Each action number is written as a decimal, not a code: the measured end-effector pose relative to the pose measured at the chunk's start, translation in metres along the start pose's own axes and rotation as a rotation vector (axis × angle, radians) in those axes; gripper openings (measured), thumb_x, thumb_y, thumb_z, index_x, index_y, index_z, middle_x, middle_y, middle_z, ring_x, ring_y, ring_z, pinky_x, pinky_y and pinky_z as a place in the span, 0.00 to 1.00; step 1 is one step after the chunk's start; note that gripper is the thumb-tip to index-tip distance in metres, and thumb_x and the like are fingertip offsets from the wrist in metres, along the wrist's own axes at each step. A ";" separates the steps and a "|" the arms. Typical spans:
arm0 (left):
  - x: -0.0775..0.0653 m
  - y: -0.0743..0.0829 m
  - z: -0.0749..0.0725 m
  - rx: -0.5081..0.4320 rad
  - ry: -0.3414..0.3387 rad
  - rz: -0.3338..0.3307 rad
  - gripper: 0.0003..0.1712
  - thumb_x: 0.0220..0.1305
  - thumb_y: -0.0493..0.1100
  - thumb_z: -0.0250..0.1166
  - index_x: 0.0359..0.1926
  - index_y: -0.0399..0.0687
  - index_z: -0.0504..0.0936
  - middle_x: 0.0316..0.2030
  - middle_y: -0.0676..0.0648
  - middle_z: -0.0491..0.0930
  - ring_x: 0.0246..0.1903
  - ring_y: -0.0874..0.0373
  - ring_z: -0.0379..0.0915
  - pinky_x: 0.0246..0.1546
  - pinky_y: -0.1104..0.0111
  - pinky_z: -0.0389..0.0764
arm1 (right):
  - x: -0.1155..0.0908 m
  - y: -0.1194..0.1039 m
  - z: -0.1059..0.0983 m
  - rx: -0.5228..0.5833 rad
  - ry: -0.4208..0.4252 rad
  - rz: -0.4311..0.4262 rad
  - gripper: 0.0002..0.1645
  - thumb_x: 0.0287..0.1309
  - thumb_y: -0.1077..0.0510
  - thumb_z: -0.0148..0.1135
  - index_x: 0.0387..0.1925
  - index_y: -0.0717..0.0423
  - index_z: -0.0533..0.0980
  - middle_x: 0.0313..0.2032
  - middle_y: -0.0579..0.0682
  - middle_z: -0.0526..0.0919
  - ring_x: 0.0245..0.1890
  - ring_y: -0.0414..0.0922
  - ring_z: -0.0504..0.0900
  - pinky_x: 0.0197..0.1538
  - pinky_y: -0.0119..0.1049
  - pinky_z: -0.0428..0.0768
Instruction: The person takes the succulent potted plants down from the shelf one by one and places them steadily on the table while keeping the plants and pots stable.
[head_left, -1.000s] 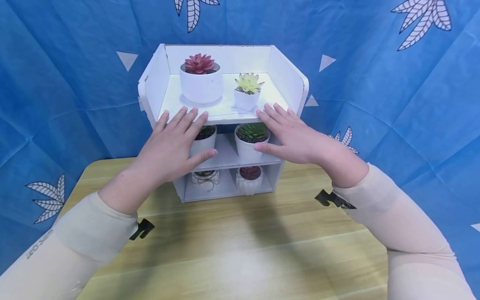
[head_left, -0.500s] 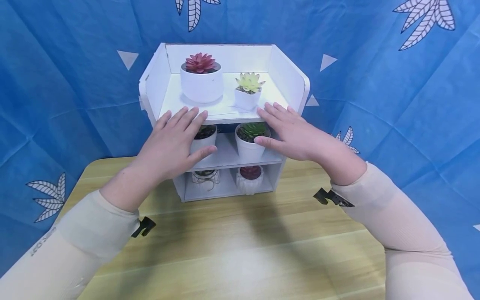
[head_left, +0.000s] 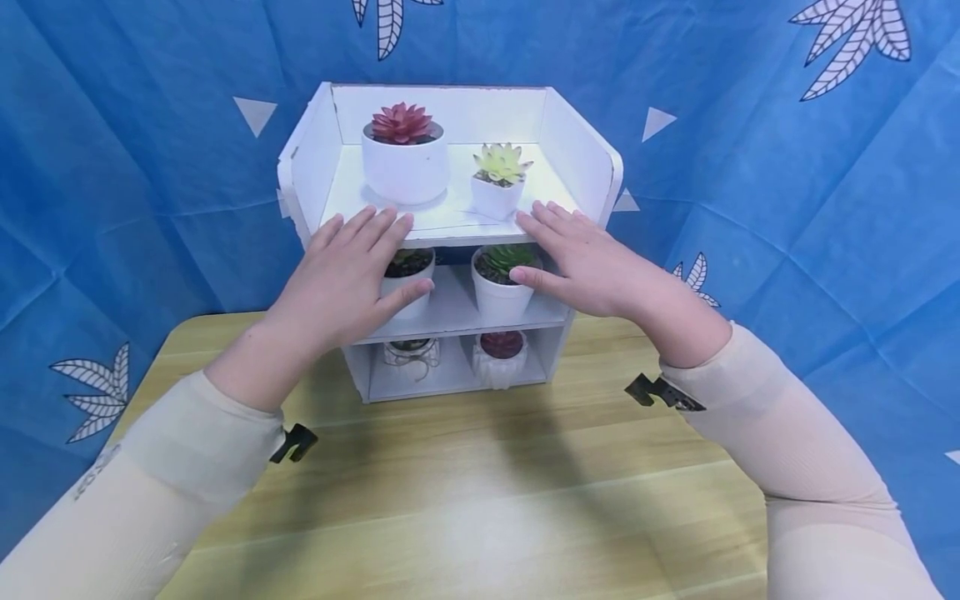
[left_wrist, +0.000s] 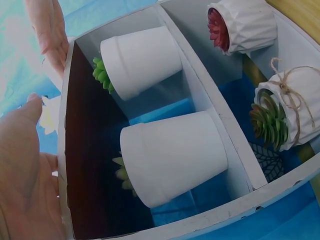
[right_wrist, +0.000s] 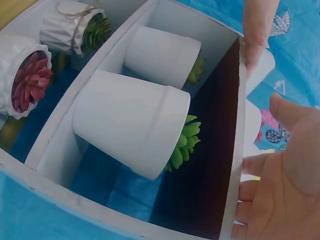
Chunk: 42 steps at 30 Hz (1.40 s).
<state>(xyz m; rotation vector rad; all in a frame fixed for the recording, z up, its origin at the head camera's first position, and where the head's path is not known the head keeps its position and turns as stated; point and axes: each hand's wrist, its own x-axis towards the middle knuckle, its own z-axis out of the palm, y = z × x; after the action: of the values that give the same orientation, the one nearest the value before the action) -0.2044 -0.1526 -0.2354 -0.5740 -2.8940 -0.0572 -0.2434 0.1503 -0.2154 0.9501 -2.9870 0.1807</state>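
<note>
A white three-level shelf unit [head_left: 581, 158] stands in front of me. My left hand [head_left: 341, 279] rests with straight fingers over the left part of the top board's front edge. My right hand [head_left: 592, 267] lies likewise at the right part, fingertips beside a small white pot with a yellow-green succulent [head_left: 498, 198]. A wider white pot with a red succulent [head_left: 405, 173] stands on the top board, beyond my left fingertips. One level down, two white pots hold a green succulent [right_wrist: 130, 125] and a paler one [left_wrist: 175, 157]. Both thumbs overlap these pots in the head view.
On the bottom level sit a twine-tied pot [head_left: 412, 358] and a textured white pot with a red succulent [head_left: 498, 371]. The unit stands on a wood-grain table [head_left: 480, 492], close to a blue patterned cloth [head_left: 165, 150] behind it.
My left hand has slid slightly forward, its thumb a little higher against the pot behind it. My right hand stays almost in place, and the pots stay where they were.
</note>
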 end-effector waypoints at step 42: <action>0.007 0.010 0.009 -0.091 0.267 -0.114 0.31 0.77 0.59 0.45 0.73 0.53 0.67 0.72 0.47 0.63 0.74 0.49 0.53 0.75 0.54 0.50 | 0.007 0.000 -0.009 0.140 0.025 0.061 0.51 0.69 0.31 0.47 0.79 0.55 0.46 0.79 0.55 0.44 0.79 0.50 0.40 0.77 0.50 0.46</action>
<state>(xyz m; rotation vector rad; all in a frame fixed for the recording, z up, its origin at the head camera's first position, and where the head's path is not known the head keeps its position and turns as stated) -0.2084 -0.1403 -0.2426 -0.3829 -2.6706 -0.2625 -0.2496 0.1475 -0.2066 0.8604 -3.0154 0.4043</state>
